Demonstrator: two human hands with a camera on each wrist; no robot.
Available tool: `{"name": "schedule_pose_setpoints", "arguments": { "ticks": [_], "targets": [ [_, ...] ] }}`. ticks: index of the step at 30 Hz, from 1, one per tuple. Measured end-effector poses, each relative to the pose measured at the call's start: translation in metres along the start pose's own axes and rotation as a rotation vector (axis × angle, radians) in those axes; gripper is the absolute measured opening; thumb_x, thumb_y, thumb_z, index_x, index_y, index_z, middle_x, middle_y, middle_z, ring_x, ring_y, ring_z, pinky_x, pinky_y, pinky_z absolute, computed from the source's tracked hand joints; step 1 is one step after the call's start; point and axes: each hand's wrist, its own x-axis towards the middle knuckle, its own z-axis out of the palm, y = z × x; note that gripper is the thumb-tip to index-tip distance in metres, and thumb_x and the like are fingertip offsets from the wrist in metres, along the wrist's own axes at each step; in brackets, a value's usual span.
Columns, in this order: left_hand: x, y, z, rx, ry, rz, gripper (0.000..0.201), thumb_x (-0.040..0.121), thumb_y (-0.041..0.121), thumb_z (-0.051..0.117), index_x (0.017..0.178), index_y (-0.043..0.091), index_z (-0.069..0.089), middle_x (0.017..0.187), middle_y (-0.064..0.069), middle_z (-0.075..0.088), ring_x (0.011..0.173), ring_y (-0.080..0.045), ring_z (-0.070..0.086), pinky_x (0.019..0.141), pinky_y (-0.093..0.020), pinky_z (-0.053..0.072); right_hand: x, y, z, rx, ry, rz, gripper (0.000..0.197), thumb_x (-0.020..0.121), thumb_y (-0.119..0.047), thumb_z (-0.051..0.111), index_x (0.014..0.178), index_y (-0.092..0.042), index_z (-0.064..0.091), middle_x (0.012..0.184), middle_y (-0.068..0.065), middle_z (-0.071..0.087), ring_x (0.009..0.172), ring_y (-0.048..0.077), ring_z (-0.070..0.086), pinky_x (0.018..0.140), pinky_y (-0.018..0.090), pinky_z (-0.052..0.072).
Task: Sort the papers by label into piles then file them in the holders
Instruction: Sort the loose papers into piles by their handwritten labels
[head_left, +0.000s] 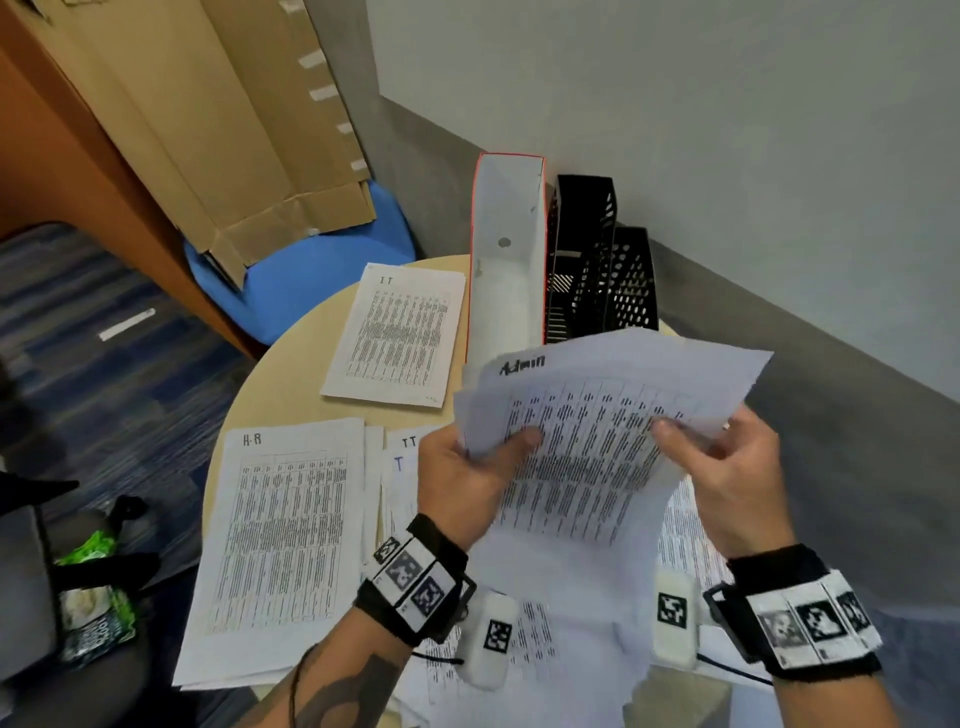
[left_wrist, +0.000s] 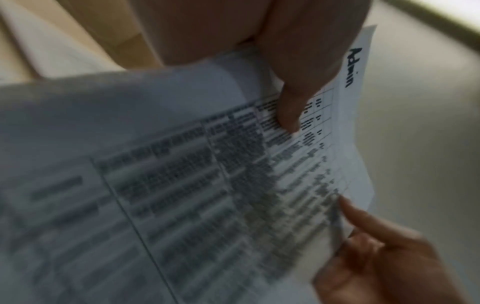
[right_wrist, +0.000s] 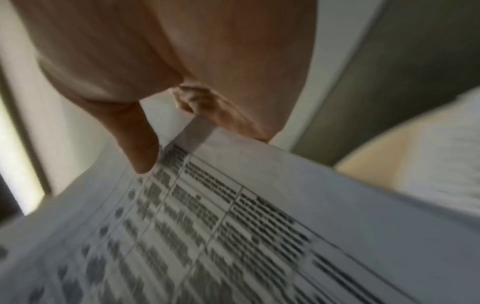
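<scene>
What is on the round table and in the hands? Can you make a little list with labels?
held sheets: Admin paper on top of a few sheets
left hand: grips the sheets' left edge
right hand: pinches the top sheet's right edge
HR pile: near left of the table
IT paper: far side, beside the holders
holders: red-edged white holder, two black mesh holders, standing at the table's back

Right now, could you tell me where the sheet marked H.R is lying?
In the head view, the H.R sheet tops a pile at the table's near left, left of the left hand.
</scene>
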Motion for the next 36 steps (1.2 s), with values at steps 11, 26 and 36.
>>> {"name": "schedule_pose_setpoints", "arguments": {
  "ticks": [11, 26, 36],
  "targets": [
    [-0.003, -0.022, -0.015, 0.059, 0.110, -0.082, 0.032, 0.075, 0.009, 0.089, 0.083, 0.039, 0.082, 0.088, 0.005, 0.080, 0.084, -0.019, 0.076, 0.070, -0.029, 0.063, -0.024, 0.051, 0.046, -0.068, 0.126, 0.070, 0.031, 0.089, 0.006, 0.070, 0.109, -0.018, 0.071, 0.102, -0.003, 0.077, 0.101, 0.016, 0.072, 0.096, 0.055, 0.056],
    [-0.021, -0.056, -0.020, 0.137, 0.142, -0.115, 0.031, 0.076, 0.022, 0.089, 0.097, 0.035, 0.071, 0.091, 0.017, 0.078, 0.095, -0.011, 0.074, 0.071, -0.020, 0.060, -0.050, 0.068, 0.047, 0.014, 0.167, 0.165, 0.029, 0.085, 0.012, 0.069, 0.105, -0.009, 0.070, 0.095, -0.001, 0.078, 0.093, 0.017, 0.072, 0.086, 0.045, 0.060],
    [-0.011, -0.078, -0.017, 0.266, 0.014, -0.147, 0.027, 0.073, 0.048, 0.085, 0.097, 0.047, 0.072, 0.092, 0.020, 0.077, 0.080, -0.002, 0.072, 0.070, -0.034, 0.064, -0.049, 0.077, 0.055, -0.082, 0.228, 0.311, 0.023, 0.087, -0.006, 0.077, 0.091, -0.024, 0.064, 0.087, -0.008, 0.071, 0.081, 0.005, 0.070, 0.055, 0.008, 0.049]
  ]
}}
